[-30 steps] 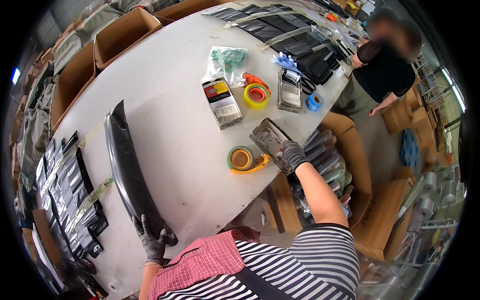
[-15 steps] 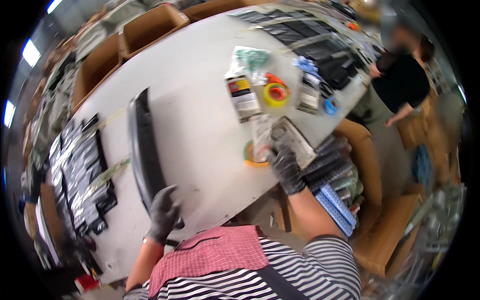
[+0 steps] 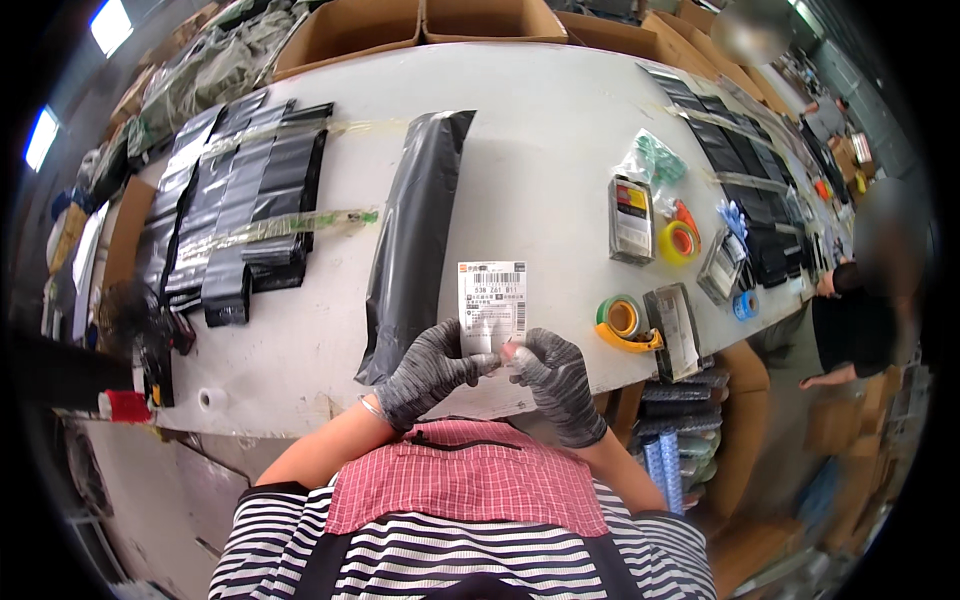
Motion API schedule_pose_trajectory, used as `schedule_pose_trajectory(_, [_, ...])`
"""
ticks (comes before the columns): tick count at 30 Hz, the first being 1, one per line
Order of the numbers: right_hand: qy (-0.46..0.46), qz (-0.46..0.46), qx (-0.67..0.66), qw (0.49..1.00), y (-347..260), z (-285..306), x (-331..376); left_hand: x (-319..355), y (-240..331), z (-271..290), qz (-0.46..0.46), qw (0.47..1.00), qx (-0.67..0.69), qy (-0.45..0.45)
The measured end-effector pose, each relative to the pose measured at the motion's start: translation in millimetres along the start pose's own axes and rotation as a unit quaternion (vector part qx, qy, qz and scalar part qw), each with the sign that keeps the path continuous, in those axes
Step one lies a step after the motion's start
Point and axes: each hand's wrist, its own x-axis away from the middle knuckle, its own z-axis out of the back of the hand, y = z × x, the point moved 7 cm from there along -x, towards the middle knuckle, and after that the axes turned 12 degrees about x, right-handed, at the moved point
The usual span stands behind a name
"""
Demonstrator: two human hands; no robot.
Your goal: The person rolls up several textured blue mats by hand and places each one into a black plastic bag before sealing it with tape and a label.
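A white printed shipping label [image 3: 492,308] is held up in front of me over the table's near edge. My left hand [image 3: 437,375], in a grey glove, pinches its lower left part between thumb and fingers. Closed at its lower right corner is my right hand [image 3: 557,385], also gloved, with a bare thumb tip showing. Just left of the label, a long parcel in black plastic [image 3: 418,235] lies lengthwise on the white table [image 3: 545,150].
Flat black bags [image 3: 245,200] are taped down at left; more black bags [image 3: 745,160] lie at far right. Tape rolls [image 3: 622,318] and label boxes [image 3: 632,220] sit at right. Cardboard boxes [image 3: 490,22] line the far edge. A person [image 3: 855,320] stands at right.
My right hand has come from the label box at right to the middle, bringing a label. My left hand has left the black parcel's near end and joined it. The view has turned left.
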Motion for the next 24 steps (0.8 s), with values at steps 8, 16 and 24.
schedule_pose_trajectory(8, [-0.003,-0.003,-0.002,1.0,-14.2,-30.6,-4.4,17.5,-0.5,49.2,0.022,0.987,0.158,0.014])
schedule_pose_trajectory(16, [0.002,-0.022,0.009,1.0,-28.1,-56.3,-2.2,29.5,20.7,61.7,-0.145,0.983,0.102,-0.049])
schedule_pose_trajectory(24, [-0.019,-0.042,-0.068,0.997,-20.5,-66.9,3.1,31.3,17.8,78.1,-0.08,0.992,0.088,-0.032])
